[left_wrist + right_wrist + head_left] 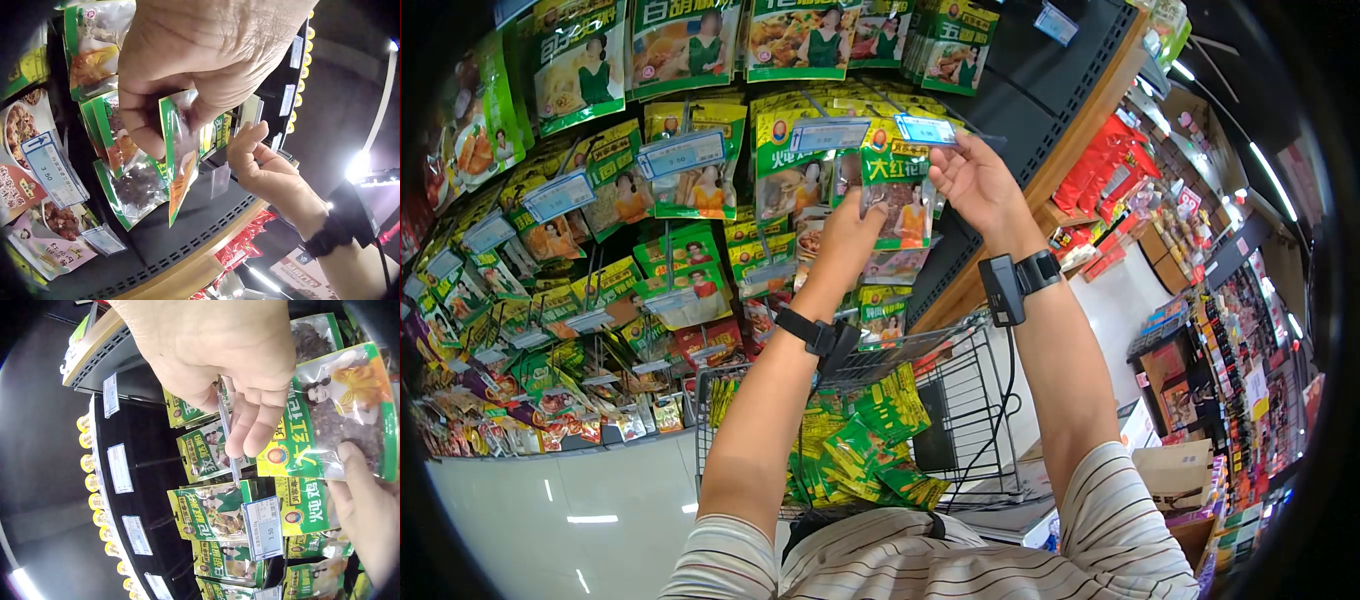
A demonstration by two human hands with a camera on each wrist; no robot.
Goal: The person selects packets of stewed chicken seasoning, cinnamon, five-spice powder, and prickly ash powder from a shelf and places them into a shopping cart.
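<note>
My left hand (852, 235) pinches a green-and-yellow spice packet (900, 205) between thumb and fingers at its edge. The packet has a clear window with dark red peppercorns (322, 428) inside and hangs among similar packets. At its top, my right hand (982, 188) holds the blue-and-white price tag (925, 130) at the end of the display hook. In the right wrist view the tag stands edge-on between the thumb and the curled fingers (256, 431). Behind the held packet, another packet of dark spice (139, 187) shows in the left wrist view.
Rows of hanging seasoning packets (685, 55) fill the rack, with price tags (560, 195) jutting out on hooks. Below the arms stands a wire shopping cart (975, 390) containing many green-and-yellow packets (865, 430). A wooden shelf edge (1065, 130) and red bags (1105, 165) lie to the right.
</note>
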